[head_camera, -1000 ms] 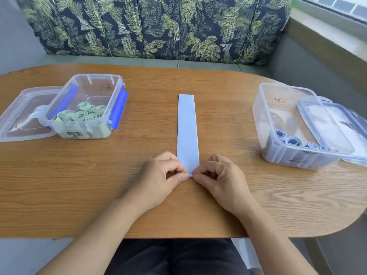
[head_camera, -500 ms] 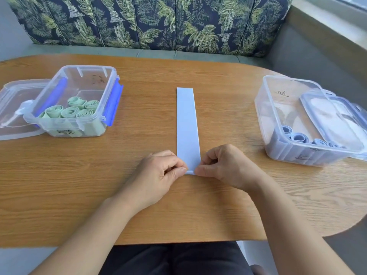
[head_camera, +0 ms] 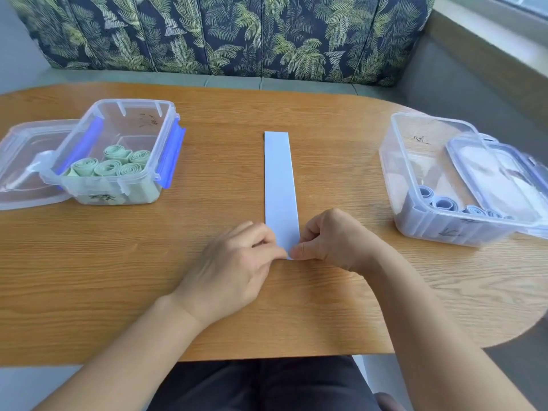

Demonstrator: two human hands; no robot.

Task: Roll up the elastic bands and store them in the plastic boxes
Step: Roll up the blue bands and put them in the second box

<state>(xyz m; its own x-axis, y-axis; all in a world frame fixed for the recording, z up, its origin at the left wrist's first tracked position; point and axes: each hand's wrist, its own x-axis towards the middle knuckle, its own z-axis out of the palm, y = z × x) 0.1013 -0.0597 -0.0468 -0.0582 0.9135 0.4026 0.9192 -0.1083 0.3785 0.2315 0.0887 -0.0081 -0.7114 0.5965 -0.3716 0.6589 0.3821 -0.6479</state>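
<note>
Wooden table (head_camera: 341, 292) — leaf-print cushions (head_camera: 237, 34) behind, grey bench (head_camera: 296, 83)

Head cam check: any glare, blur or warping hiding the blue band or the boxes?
Head view: light is even, no harsh glare; the blue band and green rolls in the left box read sharp; the right box, near the frame edge, looks smeared, its blue rolls hard to count; soft shadows under left hand and right hand.

Table top (head_camera: 118, 277) was wood grain with a smooth satin sheen, flat band (head_camera: 278, 179) was pale blue, matt and smooth, left box (head_camera: 132, 101) and right box (head_camera: 415, 126) were clear glossy plastic, green rolls (head_camera: 109, 166) looked matt, backrest cushion (head_camera: 237, 34) was leaf-printed cloth.
</note>
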